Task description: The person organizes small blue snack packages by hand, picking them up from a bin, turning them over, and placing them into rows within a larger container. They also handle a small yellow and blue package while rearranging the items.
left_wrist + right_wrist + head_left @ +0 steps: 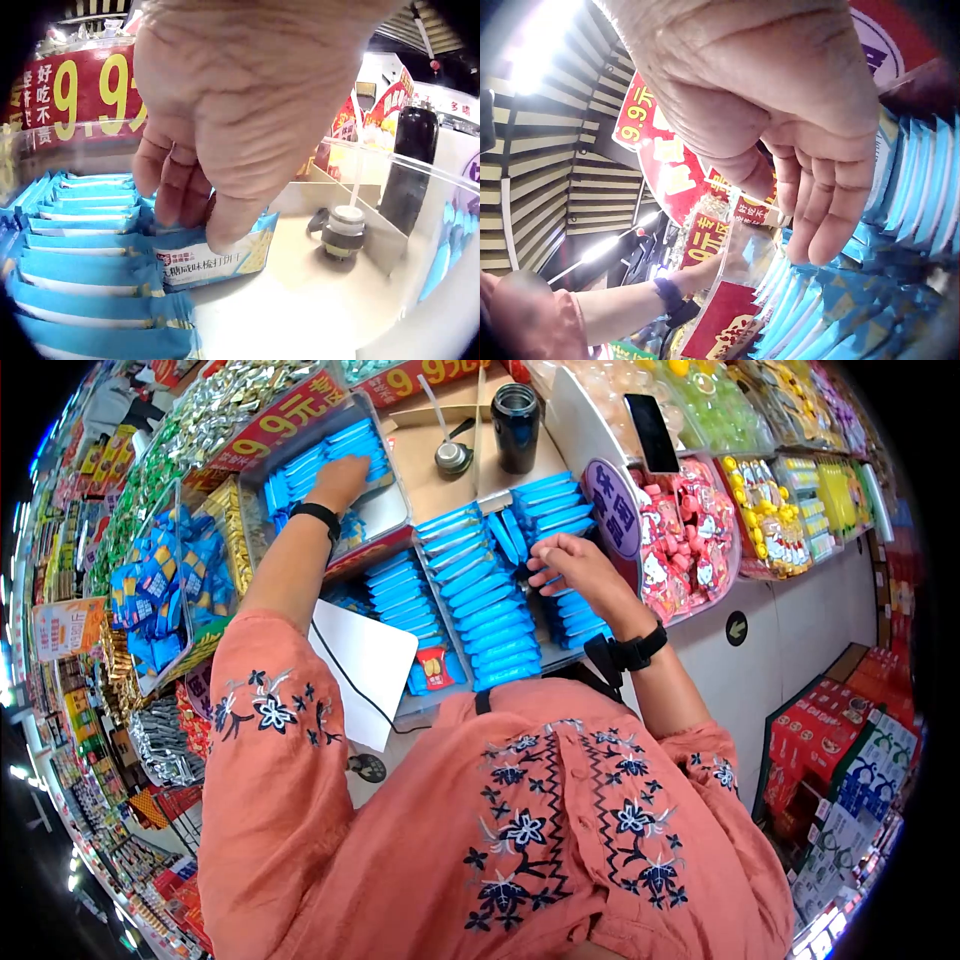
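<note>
My left hand reaches into the upper-left tray, which holds rows of blue packets. In the left wrist view its thumb lies on the front of a blue-and-white soda cracker packet, its fingers behind, pinching the top edge. That packet stands on the pale tray floor beside a row of similar packets. My right hand hovers over the right-hand rows of blue packets, fingers loosely bent and nothing visible in them. In the right wrist view, its fingertips overlap the packets below.
Behind the rows stand a dark bottle and its lid with a straw on a cardboard surface. A white board with a cable lies at the front. A phone rests on the right-hand candy bins. Clear dividers edge the trays.
</note>
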A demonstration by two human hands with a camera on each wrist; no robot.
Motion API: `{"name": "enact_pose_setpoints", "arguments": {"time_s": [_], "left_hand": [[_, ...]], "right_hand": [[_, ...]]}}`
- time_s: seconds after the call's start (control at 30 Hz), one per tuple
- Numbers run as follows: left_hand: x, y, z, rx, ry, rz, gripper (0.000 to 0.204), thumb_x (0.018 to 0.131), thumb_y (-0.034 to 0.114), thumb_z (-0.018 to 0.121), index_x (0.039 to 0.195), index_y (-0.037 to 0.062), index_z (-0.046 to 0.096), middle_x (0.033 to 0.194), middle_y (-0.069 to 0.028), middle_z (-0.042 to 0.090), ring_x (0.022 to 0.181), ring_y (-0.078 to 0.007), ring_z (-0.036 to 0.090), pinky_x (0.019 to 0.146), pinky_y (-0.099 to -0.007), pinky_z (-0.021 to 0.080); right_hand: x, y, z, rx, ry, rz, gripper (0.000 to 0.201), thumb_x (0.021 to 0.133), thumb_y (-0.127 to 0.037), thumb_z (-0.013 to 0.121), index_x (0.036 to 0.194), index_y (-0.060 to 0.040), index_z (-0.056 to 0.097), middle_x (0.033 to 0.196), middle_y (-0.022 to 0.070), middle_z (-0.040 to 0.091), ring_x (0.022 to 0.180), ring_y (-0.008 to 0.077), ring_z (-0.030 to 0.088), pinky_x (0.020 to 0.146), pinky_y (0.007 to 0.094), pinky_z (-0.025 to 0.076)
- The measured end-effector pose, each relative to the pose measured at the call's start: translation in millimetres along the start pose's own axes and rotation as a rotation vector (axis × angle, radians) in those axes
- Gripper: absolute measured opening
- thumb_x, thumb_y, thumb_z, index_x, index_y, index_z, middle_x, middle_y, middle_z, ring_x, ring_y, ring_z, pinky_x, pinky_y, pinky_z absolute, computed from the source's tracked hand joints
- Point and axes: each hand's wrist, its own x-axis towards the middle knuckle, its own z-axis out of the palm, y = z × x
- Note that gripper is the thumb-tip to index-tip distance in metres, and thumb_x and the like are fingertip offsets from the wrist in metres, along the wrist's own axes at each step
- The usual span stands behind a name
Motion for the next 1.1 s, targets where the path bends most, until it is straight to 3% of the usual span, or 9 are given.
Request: {"name": "enact_pose_setpoints", "arguments": {"time_s": [0.3,0.5,0.6,0.63,0.73,0.77,0.93,1.0,1.1], "left_hand": [[-6,1,-11,0.005,0.031,0.064,0.021,0.082,0.02,0.067,0.1,0.0092,0.063,0.098,-0.0148,0.066,0.094,-0.0356,0.066,0.078,-0.0478,0.054],[-15,-14,-47,-0.066,0.059,-0.095,0.025,0.082,0.027,0.066,0.098,0.0089,0.063,0.095,-0.016,0.068,0.091,-0.0362,0.066,0.076,-0.0479,0.052],[-37,-1,-88,-0.297,0.139,-0.285,0.023,0.083,0.023,0.064,0.098,0.0059,0.058,0.088,-0.0191,0.065,0.089,-0.0411,0.063,0.074,-0.0477,0.049],[-41,-4,-91,-0.356,0.245,-0.262,0.024,0.086,0.028,0.064,0.095,0.0063,0.058,0.078,-0.0128,0.064,0.073,-0.0319,0.065,0.062,-0.0404,0.048],[-62,13,-114,-0.871,0.165,-0.336,0.026,0.089,0.034,0.065,0.093,0.0092,0.058,0.074,-0.0027,0.06,0.066,-0.0151,0.061,0.054,-0.0287,0.042],[-75,35,-134,-0.956,0.121,-0.379,0.025,0.09,0.036,0.066,0.092,0.012,0.057,0.074,0.0042,0.056,0.066,-0.0044,0.056,0.052,-0.0205,0.035],[-111,116,-154,-1.396,0.088,-0.348,0.023,0.089,0.031,0.067,0.094,0.0098,0.058,0.078,0.0024,0.06,0.066,-0.0085,0.061,0.051,-0.0219,0.039],[-118,146,-151,-1.586,0.057,-0.371,0.016,0.092,0.026,0.065,0.094,0.0104,0.059,0.072,0.0054,0.055,0.063,-0.003,0.054,0.052,-0.0164,0.034],[-123,177,-149,-1.616,0.028,-0.377,0.02,0.093,0.026,0.065,0.103,0.0091,0.062,0.071,0.0076,0.054,0.059,-0.0019,0.048,0.053,-0.0169,0.034]], "right_hand": [[1,1,-4,0.012,-0.005,-0.005,0.025,0.097,-0.027,0.058,0.107,-0.0042,0.058,0.103,0.0096,0.065,0.084,0.0182,0.068,0.071,0.0311,0.056],[0,-5,-1,0.017,-0.01,-0.028,0.025,0.097,-0.026,0.058,0.107,-0.0036,0.058,0.1,0.0092,0.065,0.084,0.0183,0.068,0.069,0.0313,0.056],[-2,-11,1,0.013,-0.034,-0.039,0.025,0.096,-0.026,0.058,0.107,-0.0034,0.058,0.099,0.0093,0.065,0.083,0.018,0.067,0.068,0.0311,0.056],[-1,-14,2,0.008,-0.043,-0.048,0.025,0.096,-0.025,0.059,0.108,-0.0033,0.058,0.099,0.0093,0.065,0.083,0.018,0.067,0.068,0.0311,0.056],[2,-16,5,-0.004,-0.066,-0.082,0.025,0.096,-0.025,0.059,0.108,-0.0032,0.058,0.101,0.0098,0.065,0.084,0.0179,0.067,0.068,0.0309,0.056],[4,-18,8,-0.02,-0.067,-0.064,0.027,0.096,-0.026,0.059,0.109,-0.0029,0.058,0.102,0.01,0.065,0.085,0.0179,0.067,0.069,0.0308,0.056],[-5,-36,23,-0.031,-0.134,-0.174,0.031,0.097,-0.028,0.059,0.114,-0.0017,0.058,0.103,0.0102,0.065,0.085,0.0178,0.067,0.072,0.0315,0.056],[-9,-42,29,-0.027,-0.147,-0.202,0.033,0.097,-0.028,0.059,0.116,-0.0012,0.058,0.104,0.0105,0.065,0.084,0.0177,0.067,0.072,0.0317,0.056],[-18,-56,38,0.064,-0.156,-0.255,0.037,0.098,-0.03,0.059,0.119,-0.0003,0.056,0.106,0.0109,0.065,0.082,0.0171,0.067,0.069,0.03,0.056]]}}
